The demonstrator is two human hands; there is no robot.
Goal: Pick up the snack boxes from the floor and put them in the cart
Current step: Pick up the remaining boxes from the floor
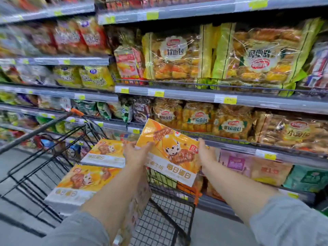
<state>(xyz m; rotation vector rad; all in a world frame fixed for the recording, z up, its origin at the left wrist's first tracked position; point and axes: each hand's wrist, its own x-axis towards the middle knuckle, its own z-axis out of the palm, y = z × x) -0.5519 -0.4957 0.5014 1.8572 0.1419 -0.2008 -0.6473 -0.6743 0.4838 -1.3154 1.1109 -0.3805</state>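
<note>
I hold an orange snack box point(170, 155) tilted above the cart point(165, 217), my left hand point(135, 154) and right hand point(206, 153) clamping its sides; two more boxes point(104, 153) lie inside.

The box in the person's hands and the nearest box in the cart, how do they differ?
The held box is gripped at its sides by the left hand and right hand, tilted above the cart; the nearest box lies flatter in the cart, untouched. The held box looks sharp, the nearest box blurred. Both share orange-and-white packaging.
</note>
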